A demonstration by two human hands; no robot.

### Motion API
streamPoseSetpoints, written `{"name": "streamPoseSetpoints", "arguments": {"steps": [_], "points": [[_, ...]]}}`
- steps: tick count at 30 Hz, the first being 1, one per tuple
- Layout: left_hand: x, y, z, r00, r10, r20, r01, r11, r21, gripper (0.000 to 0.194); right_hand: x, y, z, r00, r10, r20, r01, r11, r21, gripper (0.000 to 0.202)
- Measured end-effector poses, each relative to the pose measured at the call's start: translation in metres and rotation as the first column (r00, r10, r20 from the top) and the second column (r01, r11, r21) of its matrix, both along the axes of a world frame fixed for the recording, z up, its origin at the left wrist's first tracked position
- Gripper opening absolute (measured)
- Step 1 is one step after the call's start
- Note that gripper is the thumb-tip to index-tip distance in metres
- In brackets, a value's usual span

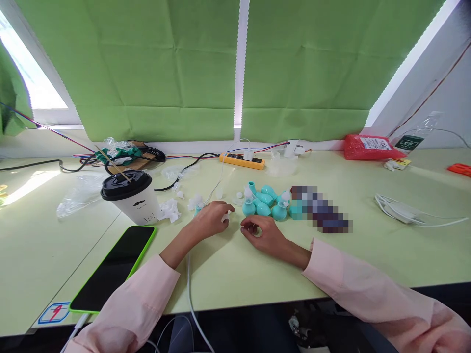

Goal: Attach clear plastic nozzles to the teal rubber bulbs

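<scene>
The person's left grip (217, 216) is narrow, thumb and fingers bent around a small white piece (225, 215), low over the table (375, 260); the right grip (246, 227) is curled beside it, thumb and forefinger nearly meeting, and whether anything sits inside cannot be told from this view; the two grips are near each other but apart.

Just beyond the right grip lie the teal bulbs (263, 209), bunched together; two stand upright with pale tips on top, others lie on their sides; a blurred-out object (327, 213) is to the right of this group.

Just left of the left grip a teal piece (197, 210) shows partly behind the hand; farther left are crumpled white wrapping (170, 211), a lidded paper cup (137, 206) and, nearer the person, a phone (116, 267) in a green case; well beyond both grips is an orange power strip (239, 160); well right of the right grip lies a white cable (399, 211).
</scene>
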State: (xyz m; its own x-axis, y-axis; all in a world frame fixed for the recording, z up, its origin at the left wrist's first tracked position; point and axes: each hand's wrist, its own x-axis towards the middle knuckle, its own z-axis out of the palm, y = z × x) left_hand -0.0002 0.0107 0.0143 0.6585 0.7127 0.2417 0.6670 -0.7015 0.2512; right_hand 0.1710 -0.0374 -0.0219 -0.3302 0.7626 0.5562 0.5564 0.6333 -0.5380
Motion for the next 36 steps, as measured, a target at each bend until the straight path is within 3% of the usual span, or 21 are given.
{"name": "streamPoseSetpoints", "arguments": {"steps": [4, 8, 13, 17, 23, 30, 34, 36], "points": [[0.001, -0.001, 0.000, 0.994, -0.095, 0.061, 0.099, 0.993, -0.068, 0.025, 0.000, 0.000, -0.001, 0.999, -0.020, 0.047, 0.022, 0.999, -0.034, 0.006], [0.002, 0.001, -0.001, 0.987, -0.100, 0.123, 0.113, 0.988, -0.109, 0.022, -0.001, 0.000, -0.001, 0.997, -0.033, 0.071, 0.035, 0.999, -0.037, 0.007], [0.005, 0.006, -0.012, 0.992, -0.011, 0.126, 0.000, 0.996, 0.087, 0.045, -0.001, 0.000, 0.000, 0.996, -0.042, 0.082, 0.046, 0.998, -0.046, 0.006], [0.007, 0.012, -0.027, 0.996, -0.091, -0.021, 0.093, 0.985, 0.148, 0.064, -0.002, 0.000, 0.001, 0.996, -0.038, 0.087, 0.043, 0.998, -0.052, 0.004], [0.009, 0.021, -0.033, 0.994, -0.106, -0.020, 0.108, 0.986, 0.125, 0.036, -0.002, -0.001, 0.001, 0.993, -0.041, 0.113, 0.048, 0.997, -0.065, 0.003], [0.010, 0.010, -0.021, 0.987, -0.059, 0.147, 0.034, 0.984, 0.172, 0.034, -0.001, 0.001, 0.000, 0.998, -0.049, 0.034, 0.051, 0.995, -0.091, 0.006], [0.011, -0.007, -0.003, 0.918, -0.069, 0.390, 0.063, 0.998, 0.029, 0.030, 0.000, -0.001, 0.001, 0.979, -0.096, -0.180, 0.057, 0.976, -0.209, 0.020], [0.011, -0.013, 0.004, 0.879, -0.063, 0.473, 0.115, 0.990, -0.081, 0.025, -0.001, -0.002, 0.002, 0.947, -0.090, -0.307, -0.014, 0.947, -0.321, 0.029]]}}
